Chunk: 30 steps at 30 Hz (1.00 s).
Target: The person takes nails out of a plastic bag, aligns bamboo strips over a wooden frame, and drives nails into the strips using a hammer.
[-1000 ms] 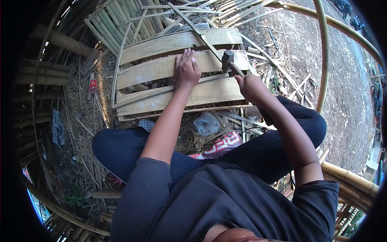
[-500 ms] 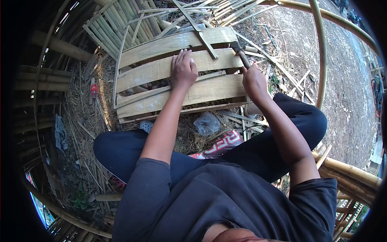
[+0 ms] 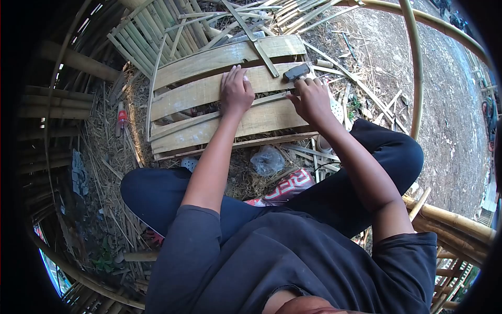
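A slatted wooden panel (image 3: 209, 99) with wide pale boards lies in front of my crossed legs. My left hand (image 3: 237, 93) rests on its middle board, fingers laid flat and pointing away from me. Near the panel's right end my right hand (image 3: 312, 101) is wrapped round a hammer, whose dark head (image 3: 296, 72) shows past my fingers over the middle board. Most of the handle is hidden by that hand. Between my hands, a split bamboo strip (image 3: 267, 60) crosses the upper boards at a slant, and a thin strip (image 3: 266, 99) lies along the lower gap.
Bamboo slats (image 3: 151, 34) and loose strips lie beyond the panel. A crumpled clear plastic bag (image 3: 267, 160) and a red-lettered packet (image 3: 290, 186) are close to my legs. A red-labelled bottle (image 3: 122, 116) lies at left. An upright bamboo pole (image 3: 414, 68) stands at right.
My right hand has moved left and slightly inward with the hammer, its head shifting from the panel's upper right corner onto the middle board. My left hand has barely moved.
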### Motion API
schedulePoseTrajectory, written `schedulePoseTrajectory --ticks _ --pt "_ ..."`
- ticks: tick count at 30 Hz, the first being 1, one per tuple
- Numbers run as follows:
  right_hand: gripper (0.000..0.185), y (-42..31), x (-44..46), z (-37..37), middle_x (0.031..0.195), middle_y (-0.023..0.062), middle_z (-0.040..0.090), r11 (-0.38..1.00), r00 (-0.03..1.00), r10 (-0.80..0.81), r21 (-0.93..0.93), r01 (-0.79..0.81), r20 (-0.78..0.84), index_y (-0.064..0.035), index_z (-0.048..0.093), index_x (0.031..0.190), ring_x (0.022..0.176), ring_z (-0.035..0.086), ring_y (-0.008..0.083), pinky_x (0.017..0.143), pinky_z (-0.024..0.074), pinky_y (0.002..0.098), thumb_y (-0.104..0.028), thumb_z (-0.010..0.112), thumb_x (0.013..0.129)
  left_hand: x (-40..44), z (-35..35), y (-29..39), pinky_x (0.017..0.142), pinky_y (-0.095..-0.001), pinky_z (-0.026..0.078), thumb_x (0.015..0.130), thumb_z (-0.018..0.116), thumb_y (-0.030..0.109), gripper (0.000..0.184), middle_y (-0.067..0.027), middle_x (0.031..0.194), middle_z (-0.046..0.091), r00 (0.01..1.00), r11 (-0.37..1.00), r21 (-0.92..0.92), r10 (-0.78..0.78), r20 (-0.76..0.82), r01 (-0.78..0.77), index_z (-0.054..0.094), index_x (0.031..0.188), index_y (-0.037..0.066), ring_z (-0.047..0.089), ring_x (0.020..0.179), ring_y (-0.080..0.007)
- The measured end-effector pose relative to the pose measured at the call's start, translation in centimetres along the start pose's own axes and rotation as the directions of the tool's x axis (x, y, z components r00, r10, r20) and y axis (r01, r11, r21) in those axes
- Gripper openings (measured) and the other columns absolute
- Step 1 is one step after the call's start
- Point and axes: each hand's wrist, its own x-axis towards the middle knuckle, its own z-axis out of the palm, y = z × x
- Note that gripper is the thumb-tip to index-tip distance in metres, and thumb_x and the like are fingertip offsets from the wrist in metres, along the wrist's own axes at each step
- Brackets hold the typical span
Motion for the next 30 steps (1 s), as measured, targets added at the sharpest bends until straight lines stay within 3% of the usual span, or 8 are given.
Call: schedulePoseTrajectory --ticks 3,6,15,30 --pt "0.032 0.1 0.3 1.5 0.101 0.0096 0.071 0.998 0.991 -0.013 0.063 0.004 0.134 -0.0085 0.076 0.096 0.103 0.062 0.0316 0.089 0.0466 0.0459 -0.038 0.082 0.085 0.0 -0.1 0.0 0.124 -0.0492 0.031 0.100 0.047 0.019 0.037 -0.0202 0.142 0.063 1.000 1.000 -0.003 0.003 -0.006 -0.003 0.066 0.128 0.004 0.053 0.140 -0.0346" --pt "0.030 -0.5 0.6 2.0 0.093 0.0056 0.072 1.000 0.996 0.006 0.023 -0.008 0.091 -0.0120 0.077 0.088 0.107 0.063 0.0270 0.089 0.0449 0.0460 -0.040 0.085 0.080 0.1 -0.1 0.0 0.124 -0.0491 0.031 0.100 0.047 0.019 0.037 -0.0209 0.141 0.064 1.000 1.000 -0.004 0.009 -0.008 -0.009 0.066 0.127 0.003 0.054 0.139 -0.0351" --pt "0.030 -2.5 0.9 2.6 0.102 0.0038 0.077 0.956 0.955 0.286 0.053 -0.290 0.078 -0.0148 0.080 0.090 0.111 0.061 0.0234 0.095 0.0364 0.0430 -0.042 0.085 0.079 0.1 -0.2 0.2 0.124 -0.0484 0.031 0.100 0.047 0.018 0.037 -0.0210 0.140 0.064 1.000 1.000 -0.004 0.002 -0.003 -0.002 0.067 0.127 0.002 0.054 0.139 -0.0353" --pt "0.026 -1.5 0.3 2.9 0.096 0.0008 0.074 0.962 0.976 0.212 0.168 -0.216 0.040 -0.0153 0.078 0.091 0.107 0.061 0.0229 0.096 0.0348 0.0433 -0.039 0.083 0.081 0.0 -0.2 0.3 0.124 -0.0480 0.031 0.100 0.047 0.018 0.037 -0.0212 0.140 0.064 1.000 1.000 -0.002 -0.002 -0.006 0.002 0.067 0.126 0.001 0.054 0.139 -0.0352"
